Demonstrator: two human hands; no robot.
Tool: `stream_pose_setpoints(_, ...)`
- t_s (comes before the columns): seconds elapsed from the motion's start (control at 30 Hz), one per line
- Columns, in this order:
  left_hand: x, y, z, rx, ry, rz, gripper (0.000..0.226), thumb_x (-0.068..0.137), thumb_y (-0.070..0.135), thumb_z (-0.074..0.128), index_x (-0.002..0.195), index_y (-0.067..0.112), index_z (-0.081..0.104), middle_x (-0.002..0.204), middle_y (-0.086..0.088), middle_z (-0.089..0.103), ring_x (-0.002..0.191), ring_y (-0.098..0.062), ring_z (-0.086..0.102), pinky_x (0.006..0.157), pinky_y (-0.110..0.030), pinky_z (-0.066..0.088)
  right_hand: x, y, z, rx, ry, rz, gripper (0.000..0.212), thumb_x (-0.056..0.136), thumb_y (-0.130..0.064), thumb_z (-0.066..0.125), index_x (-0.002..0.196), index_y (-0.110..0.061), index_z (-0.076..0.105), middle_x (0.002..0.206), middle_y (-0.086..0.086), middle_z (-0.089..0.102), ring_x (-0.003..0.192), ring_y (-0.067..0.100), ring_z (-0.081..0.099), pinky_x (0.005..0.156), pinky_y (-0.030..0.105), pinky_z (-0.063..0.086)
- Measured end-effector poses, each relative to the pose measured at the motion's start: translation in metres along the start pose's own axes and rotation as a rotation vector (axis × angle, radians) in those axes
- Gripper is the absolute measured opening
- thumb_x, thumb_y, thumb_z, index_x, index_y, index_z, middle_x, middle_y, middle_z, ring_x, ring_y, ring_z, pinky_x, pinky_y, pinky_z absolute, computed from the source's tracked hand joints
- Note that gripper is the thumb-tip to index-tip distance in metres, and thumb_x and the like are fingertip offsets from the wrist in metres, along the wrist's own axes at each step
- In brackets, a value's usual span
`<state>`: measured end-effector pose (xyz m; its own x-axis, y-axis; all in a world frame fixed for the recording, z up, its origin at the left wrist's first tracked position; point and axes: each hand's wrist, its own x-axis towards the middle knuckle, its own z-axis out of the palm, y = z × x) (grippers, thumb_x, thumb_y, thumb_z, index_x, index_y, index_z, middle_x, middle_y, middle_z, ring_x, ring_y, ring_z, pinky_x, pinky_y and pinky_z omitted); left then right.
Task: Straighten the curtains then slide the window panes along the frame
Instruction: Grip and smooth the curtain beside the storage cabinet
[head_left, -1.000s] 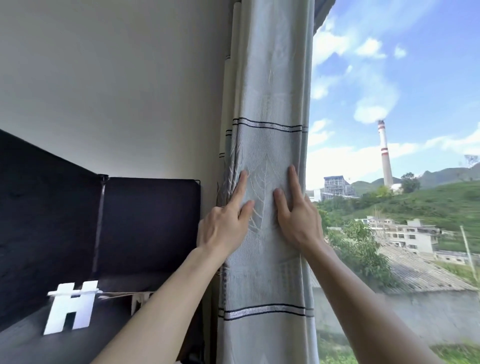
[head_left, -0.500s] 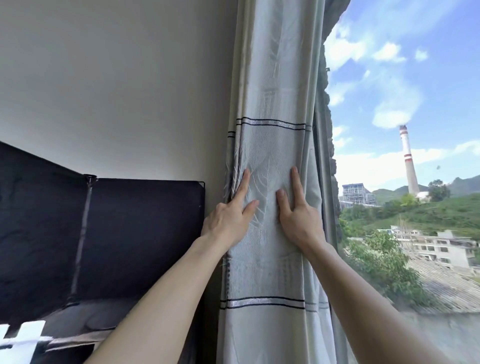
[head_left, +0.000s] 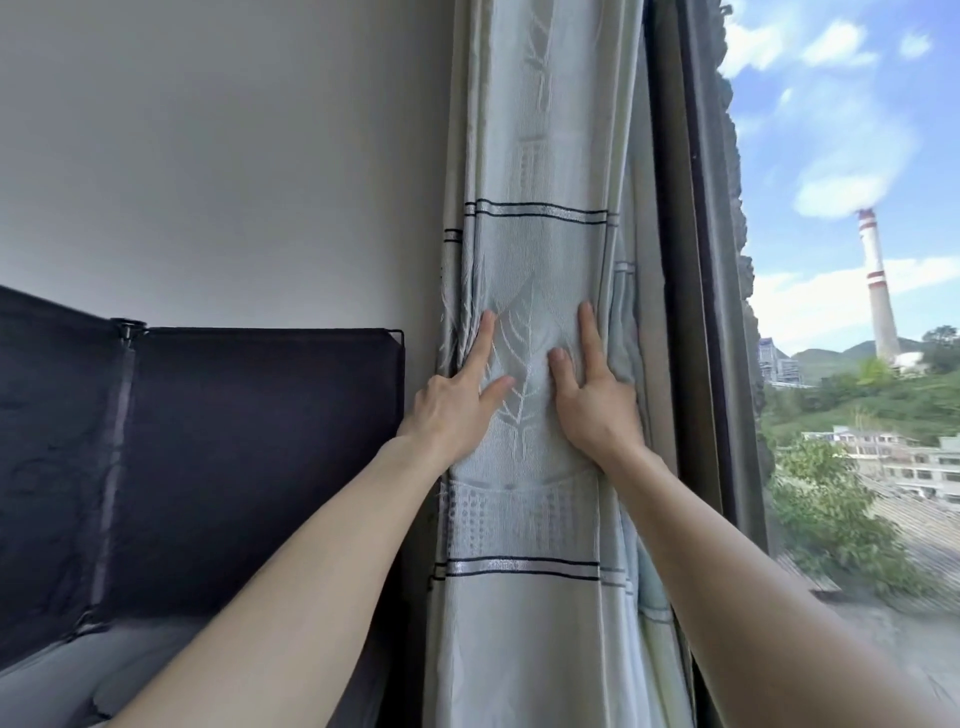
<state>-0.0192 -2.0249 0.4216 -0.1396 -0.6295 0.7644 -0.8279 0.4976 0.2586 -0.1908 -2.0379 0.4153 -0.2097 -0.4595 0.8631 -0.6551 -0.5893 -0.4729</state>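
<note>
A pale grey-blue curtain (head_left: 535, 156) with a leaf pattern and dark horizontal stripes hangs gathered in the room corner. My left hand (head_left: 457, 400) presses on its left side, index finger and thumb showing, the other fingers hidden in the folds. My right hand (head_left: 597, 400) lies on its right side, with some fingers tucked behind the fabric edge. Both hands grip the curtain at the same height. Right of the curtain stands the dark window frame (head_left: 696, 260), with the window pane (head_left: 852, 312) beyond it.
A dark fabric-panelled wardrobe (head_left: 249, 441) stands at the left against the white wall (head_left: 234, 156). Outside are a red-and-white chimney (head_left: 878, 291), green hills and buildings.
The view has shifted left, so the curtain and window frame sit further right in frame. Both hands stay on the curtain at the same spot. The white H-shaped object has left the view.
</note>
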Motion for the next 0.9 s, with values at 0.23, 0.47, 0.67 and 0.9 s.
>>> stream_pose_setpoints(0.23, 0.029, -0.017, 0.021, 0.041, -0.055, -0.040, 0.069, 0.098, 0.061, 0.030, 0.138, 0.062, -0.027, 0.109, -0.025, 0.061, 0.092, -0.043, 0.064, 0.081, -0.051, 0.055, 0.022, 0.026, 0.029, -0.006, -0.033, 0.015, 0.059, 0.096, -0.064, 0.032, 0.143, -0.065, -0.003, 0.145, -0.001, 0.054, 0.110, 0.036, 0.063, 0.081, 0.028, 0.036)
stream_pose_setpoints(0.47, 0.066, -0.028, 0.042, 0.209, -0.041, -0.089, 0.069, 0.101, 0.058, 0.028, 0.144, 0.053, -0.025, 0.123, -0.020, 0.061, 0.103, -0.035, 0.061, 0.080, -0.044, 0.050, 0.047, 0.044, 0.058, -0.046, -0.022, 0.042, 0.059, 0.098, -0.061, 0.030, 0.146, -0.061, -0.002, 0.131, 0.013, 0.064, 0.090, 0.034, 0.065, 0.078, 0.028, 0.040)
stream_pose_setpoints(0.67, 0.082, -0.034, 0.048, 0.212, -0.016, -0.075, 0.069, 0.099, 0.061, 0.030, 0.145, 0.055, -0.023, 0.126, -0.019, 0.061, 0.105, -0.035, 0.061, 0.080, -0.043, 0.049, 0.065, 0.045, 0.065, -0.180, 0.020, 0.058, 0.061, 0.097, -0.060, 0.032, 0.150, -0.054, 0.003, 0.120, 0.026, 0.064, 0.102, 0.042, 0.061, 0.089, 0.040, 0.046)
stream_pose_setpoints(0.9, 0.075, -0.033, 0.054, 0.142, -0.016, -0.123, 0.069, 0.099, 0.060, 0.032, 0.142, 0.059, -0.022, 0.135, -0.016, 0.057, 0.115, -0.035, 0.057, 0.080, -0.042, 0.046, 0.055, 0.042, 0.066, -0.181, -0.013, 0.082, 0.061, 0.098, -0.060, 0.030, 0.150, -0.054, 0.001, 0.109, 0.023, 0.067, 0.075, 0.032, 0.056, 0.070, 0.036, 0.039)
